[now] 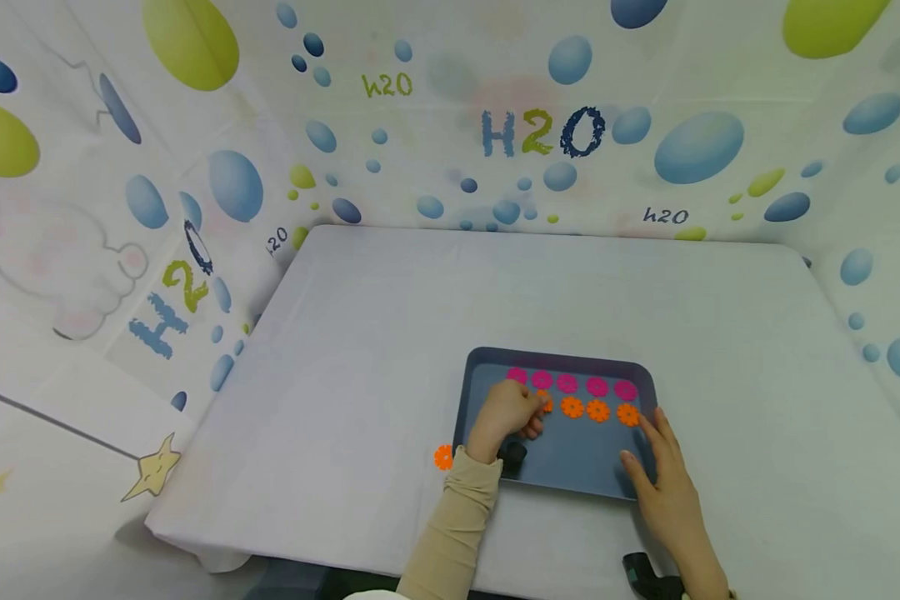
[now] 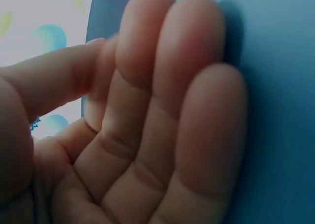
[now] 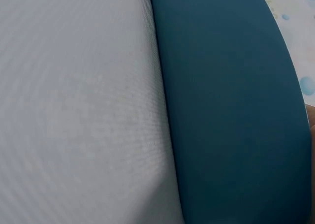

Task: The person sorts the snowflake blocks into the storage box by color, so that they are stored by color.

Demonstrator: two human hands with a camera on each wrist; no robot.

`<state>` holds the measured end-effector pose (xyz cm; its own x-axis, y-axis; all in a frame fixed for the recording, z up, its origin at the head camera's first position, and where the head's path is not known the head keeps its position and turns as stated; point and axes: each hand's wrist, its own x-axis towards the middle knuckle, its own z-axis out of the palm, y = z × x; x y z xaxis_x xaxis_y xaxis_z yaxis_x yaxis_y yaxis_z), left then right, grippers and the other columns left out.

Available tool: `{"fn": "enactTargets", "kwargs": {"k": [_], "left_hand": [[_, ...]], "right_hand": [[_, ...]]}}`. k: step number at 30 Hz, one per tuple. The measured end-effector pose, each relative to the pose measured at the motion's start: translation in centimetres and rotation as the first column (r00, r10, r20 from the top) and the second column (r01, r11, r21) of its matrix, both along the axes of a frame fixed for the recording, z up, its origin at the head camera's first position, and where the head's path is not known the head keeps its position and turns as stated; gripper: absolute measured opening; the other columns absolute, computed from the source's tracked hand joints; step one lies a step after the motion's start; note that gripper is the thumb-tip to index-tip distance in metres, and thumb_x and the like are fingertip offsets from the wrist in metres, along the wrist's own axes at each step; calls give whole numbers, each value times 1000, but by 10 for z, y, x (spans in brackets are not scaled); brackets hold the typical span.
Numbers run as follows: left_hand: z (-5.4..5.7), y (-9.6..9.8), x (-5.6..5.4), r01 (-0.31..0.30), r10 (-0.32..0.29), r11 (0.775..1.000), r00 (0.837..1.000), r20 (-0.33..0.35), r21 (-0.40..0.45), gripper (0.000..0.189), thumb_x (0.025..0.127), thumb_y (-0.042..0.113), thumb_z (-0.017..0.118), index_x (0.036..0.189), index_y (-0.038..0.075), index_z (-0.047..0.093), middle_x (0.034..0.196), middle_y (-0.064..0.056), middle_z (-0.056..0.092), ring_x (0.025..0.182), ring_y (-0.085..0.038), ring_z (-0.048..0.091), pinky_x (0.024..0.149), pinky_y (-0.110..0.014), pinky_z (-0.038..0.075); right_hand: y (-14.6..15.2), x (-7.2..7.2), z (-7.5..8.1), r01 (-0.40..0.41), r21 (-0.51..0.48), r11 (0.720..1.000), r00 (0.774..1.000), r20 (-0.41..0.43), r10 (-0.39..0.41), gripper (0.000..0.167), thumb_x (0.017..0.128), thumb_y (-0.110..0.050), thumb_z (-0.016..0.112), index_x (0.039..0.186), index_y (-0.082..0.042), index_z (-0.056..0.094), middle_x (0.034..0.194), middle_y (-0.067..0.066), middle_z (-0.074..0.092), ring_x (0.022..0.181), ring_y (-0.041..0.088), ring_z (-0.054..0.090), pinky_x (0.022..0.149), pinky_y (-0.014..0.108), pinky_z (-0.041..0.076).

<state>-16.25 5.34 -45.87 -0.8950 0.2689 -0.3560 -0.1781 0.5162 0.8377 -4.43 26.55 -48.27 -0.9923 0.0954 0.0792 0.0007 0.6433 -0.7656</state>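
A grey-blue tray lies on the white-covered table. Inside it, several pink flower-shaped discs form a back row, with a row of orange flower-shaped discs in front. My left hand reaches over the tray and pinches the leftmost orange disc of that row between thumb and index finger, partly covering it. In the left wrist view the other fingers are bent near the tray floor; the disc is hidden there. My right hand, fingers spread, rests on the tray's right edge.
Another orange disc is on the table just outside the tray's left edge. Black wrist cameras sit by the left wrist and right wrist. A printed curtain hangs behind the table.
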Motion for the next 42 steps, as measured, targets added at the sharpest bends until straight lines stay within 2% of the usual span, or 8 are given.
{"fn": "enactTargets", "kwargs": {"k": [6,12,18,22,26,31,35,42], "left_hand": [[-1,-5,5,-8,8,1000,1000,-17,8,46,99,32,54,66,3,66,55,-5,64,46,-12,60,46,-23,51],[5,-16,7,-35,45,997,987,-154,69,38,100,33,52,83,5,72,70,-7,72,62,-11,65,58,-20,48],[16,-37,10,-135,187,962,960,-208,239,26,100,24,53,100,3,70,85,-13,74,78,-19,72,71,-24,56],[21,-55,13,-222,289,930,933,-213,292,21,99,15,54,105,1,68,90,-16,74,81,-22,71,76,-35,58],[21,-69,11,-264,342,905,918,-202,334,19,98,3,51,109,-3,65,97,-20,72,87,-29,71,81,-44,57],[18,-81,14,-274,361,904,900,-243,328,26,90,-11,46,107,-4,65,101,-21,71,92,-34,70,80,-36,57],[15,-92,24,-304,380,906,890,-250,296,28,88,-11,46,104,-1,67,101,-18,72,94,-30,70,78,-26,56],[9,-109,37,-354,408,907,873,-269,226,24,90,-4,50,102,3,69,102,-13,73,96,-26,68,88,-32,55]], "right_hand": [[-3,1,-2,-4,-3,1000,1000,6,4,60,100,-26,53,150,-2,30,162,19,12,142,52,21,96,74,29],[-4,1,-2,-5,-6,1000,1000,7,5,60,100,-26,53,150,-2,30,162,19,12,142,52,21,96,74,28],[-5,1,-2,0,-4,1000,1000,12,0,60,100,-26,53,150,-2,29,162,19,11,143,51,19,96,75,28],[-5,1,-2,7,-3,1000,1000,7,-7,60,100,-26,53,150,-3,30,162,19,12,143,51,19,96,75,27],[-5,2,-3,20,0,1000,1000,-5,-20,59,100,-25,54,149,-3,31,162,20,13,143,51,19,96,76,27],[-7,3,-3,19,-5,1000,1000,8,-19,60,100,-26,54,150,-3,29,162,20,12,143,51,18,96,76,27],[-9,4,-4,13,-13,1000,1000,17,-12,61,100,-26,53,151,-2,28,162,20,10,144,51,16,97,77,25],[-9,4,-2,16,-24,1000,1000,5,-16,61,100,-25,54,150,-2,29,162,20,11,145,50,15,98,77,24]]}}
